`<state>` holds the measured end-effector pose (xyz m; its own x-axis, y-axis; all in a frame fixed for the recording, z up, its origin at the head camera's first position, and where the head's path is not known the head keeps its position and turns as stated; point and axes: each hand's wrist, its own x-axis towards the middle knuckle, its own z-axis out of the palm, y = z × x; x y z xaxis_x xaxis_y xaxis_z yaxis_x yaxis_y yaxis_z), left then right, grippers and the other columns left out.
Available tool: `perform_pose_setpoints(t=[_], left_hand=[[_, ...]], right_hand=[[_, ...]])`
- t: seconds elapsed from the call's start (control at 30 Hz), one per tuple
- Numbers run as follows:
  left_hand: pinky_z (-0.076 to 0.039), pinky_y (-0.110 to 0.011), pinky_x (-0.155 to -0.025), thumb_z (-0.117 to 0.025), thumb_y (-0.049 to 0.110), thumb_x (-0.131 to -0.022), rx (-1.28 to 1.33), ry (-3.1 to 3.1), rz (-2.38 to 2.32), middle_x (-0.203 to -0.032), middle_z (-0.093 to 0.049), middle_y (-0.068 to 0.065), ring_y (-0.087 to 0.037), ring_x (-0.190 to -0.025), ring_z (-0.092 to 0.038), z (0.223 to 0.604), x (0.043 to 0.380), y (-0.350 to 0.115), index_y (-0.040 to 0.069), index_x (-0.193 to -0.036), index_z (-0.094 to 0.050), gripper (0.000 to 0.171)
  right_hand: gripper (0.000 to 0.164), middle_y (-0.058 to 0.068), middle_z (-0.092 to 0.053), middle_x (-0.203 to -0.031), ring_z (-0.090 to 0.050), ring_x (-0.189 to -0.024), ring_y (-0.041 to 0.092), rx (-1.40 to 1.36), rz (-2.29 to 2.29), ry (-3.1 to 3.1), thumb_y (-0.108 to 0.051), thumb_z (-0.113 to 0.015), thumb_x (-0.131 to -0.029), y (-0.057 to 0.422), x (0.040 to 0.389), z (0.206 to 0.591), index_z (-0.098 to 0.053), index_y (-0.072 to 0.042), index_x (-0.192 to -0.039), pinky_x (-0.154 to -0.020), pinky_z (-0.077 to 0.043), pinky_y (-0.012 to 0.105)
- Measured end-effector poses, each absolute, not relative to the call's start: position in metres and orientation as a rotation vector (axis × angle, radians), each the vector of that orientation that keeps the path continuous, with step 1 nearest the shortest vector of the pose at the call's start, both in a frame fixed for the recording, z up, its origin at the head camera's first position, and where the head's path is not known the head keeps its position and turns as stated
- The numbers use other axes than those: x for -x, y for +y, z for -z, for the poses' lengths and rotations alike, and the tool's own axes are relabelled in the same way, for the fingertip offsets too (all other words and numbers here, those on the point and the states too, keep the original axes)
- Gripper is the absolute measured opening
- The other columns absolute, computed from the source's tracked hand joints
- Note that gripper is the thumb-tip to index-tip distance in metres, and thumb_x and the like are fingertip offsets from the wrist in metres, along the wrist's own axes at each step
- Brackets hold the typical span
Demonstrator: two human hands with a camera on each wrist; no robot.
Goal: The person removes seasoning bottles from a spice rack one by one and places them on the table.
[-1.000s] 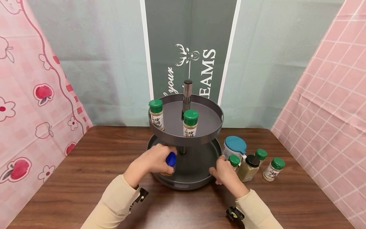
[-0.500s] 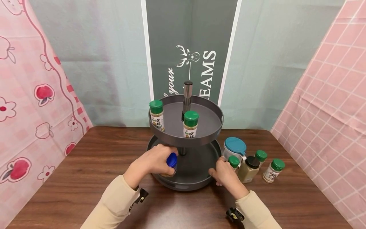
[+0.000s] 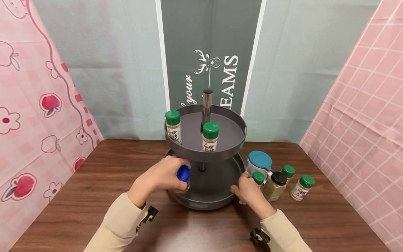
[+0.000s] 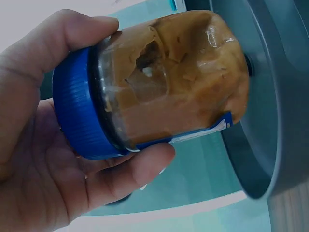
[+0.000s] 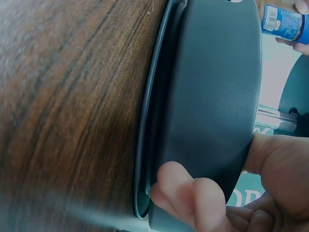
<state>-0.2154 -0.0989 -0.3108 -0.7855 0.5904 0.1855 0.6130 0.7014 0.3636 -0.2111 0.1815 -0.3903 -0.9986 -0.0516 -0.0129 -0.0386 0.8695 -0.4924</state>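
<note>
My left hand (image 3: 162,175) grips a peanut butter jar (image 4: 178,77) by its blue lid (image 4: 79,104), fingers and thumb round it. The brown spread shows through the clear wall, and a blue label runs along one side. In the head view the jar overlaps the left part of the lower tray (image 3: 217,182) of a dark grey two-tier turntable. My right hand (image 3: 248,190) pinches the lower tray's right rim, thumb over the edge and fingers against the outer wall (image 5: 212,96). On the upper tray (image 3: 225,129) stand two green-capped seasoning bottles, one at left (image 3: 173,127) and one in front (image 3: 210,137).
To the right of the turntable stand a canister with a teal lid (image 3: 260,159), a black-capped bottle (image 3: 274,187) and several green-capped seasoning bottles (image 3: 300,188). A metal post (image 3: 206,108) rises through both tiers. Patterned cloths (image 3: 28,105) line the sides of the wooden table (image 3: 94,196).
My left hand has shifted a little to the left with the peanut butter jar. The right hand stays on the lower tray's rim.
</note>
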Motion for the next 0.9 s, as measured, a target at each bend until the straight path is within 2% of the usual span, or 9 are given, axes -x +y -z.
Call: perform_pose_setpoints(t=[0.13, 0.3, 0.53, 0.9], left_hand=[[-0.05, -0.029, -0.061, -0.071, 0.029, -0.059, 0.936, -2.879, 0.634, -0.09, -0.059, 0.001, -0.015, -0.077, -0.052, 0.31, 0.215, -0.111, 0.015, -0.099, -0.061, 0.044], [-0.05, -0.027, -0.058, -0.071, 0.028, -0.059, 0.903, -2.904, 0.648, -0.086, -0.059, 0.002, -0.013, -0.074, -0.053, 0.311, 0.214, -0.127, 0.016, -0.097, -0.06, 0.041], [-0.049, -0.029, -0.057, -0.072, 0.027, -0.06, 0.851, -2.925, 0.663, -0.082, -0.058, 0.003, -0.014, -0.071, -0.051, 0.317, 0.216, -0.151, 0.016, -0.095, -0.06, 0.039], [-0.051, -0.035, -0.06, -0.075, 0.027, -0.06, 0.74, -2.932, 0.649, -0.084, -0.062, -0.004, -0.018, -0.072, -0.054, 0.337, 0.229, -0.191, 0.009, -0.099, -0.06, 0.045]], right_hand=[[0.066, 0.006, -0.051, -0.043, -0.048, -0.034, 0.013, 0.081, 0.786, 3.016, -0.014, -0.057, -0.079, 0.182, 0.212, 0.39, -0.025, 0.026, -0.121, -0.04, -0.043, 0.03], [0.062, 0.008, -0.051, -0.045, -0.048, -0.033, 0.012, 0.087, 0.786, 3.036, -0.015, -0.057, -0.077, 0.183, 0.212, 0.392, -0.029, 0.025, -0.116, -0.04, -0.044, 0.03], [0.061, 0.009, -0.052, -0.047, -0.049, -0.034, 0.013, 0.07, 0.799, 3.03, -0.015, -0.057, -0.077, 0.185, 0.211, 0.393, -0.029, 0.024, -0.115, -0.04, -0.044, 0.03], [0.061, 0.007, -0.051, -0.045, -0.049, -0.034, 0.012, 0.066, 0.806, 3.025, -0.014, -0.056, -0.078, 0.183, 0.211, 0.392, -0.028, 0.024, -0.117, -0.042, -0.045, 0.03]])
